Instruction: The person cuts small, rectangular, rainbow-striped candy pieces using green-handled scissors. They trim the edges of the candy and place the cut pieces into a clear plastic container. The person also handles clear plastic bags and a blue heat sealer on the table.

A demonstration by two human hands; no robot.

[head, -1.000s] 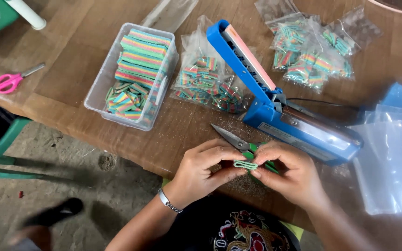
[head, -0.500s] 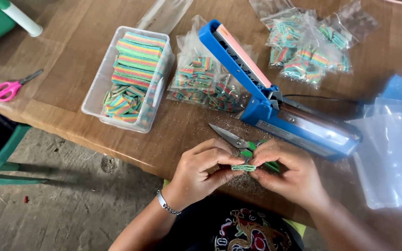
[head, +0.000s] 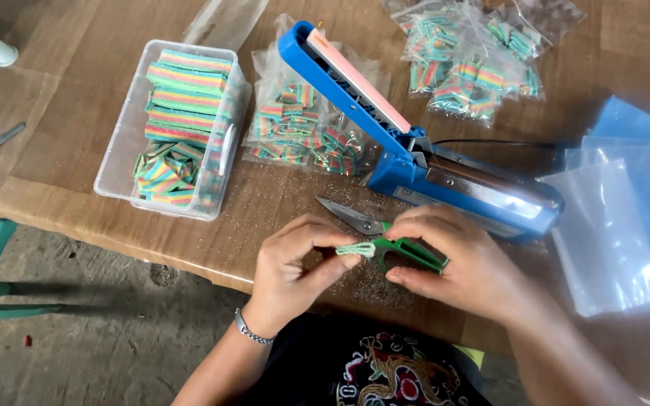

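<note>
Left hand (head: 293,263) pinches with fingertips; right hand (head: 466,263) curls, facing it.

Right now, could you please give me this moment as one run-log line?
left hand: pinches candy strip | right hand: holds green snips at strip | open heat sealer behind | candy tub left

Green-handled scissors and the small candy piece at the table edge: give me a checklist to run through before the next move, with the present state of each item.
1. Candy piece pinched between fingertips of left hand and right hand: ok.
2. Green-handled scissors within reach, right hand on the handles: ok.
3. Scissor blades shut: cannot tell, partly hidden.
4. Blue heat sealer arm raised: ok.
5. Clear plastic tub holds rainbow candy strips and cut pieces: ok.
6. Empty clear bags at the right, near the right hand: ok.
</note>
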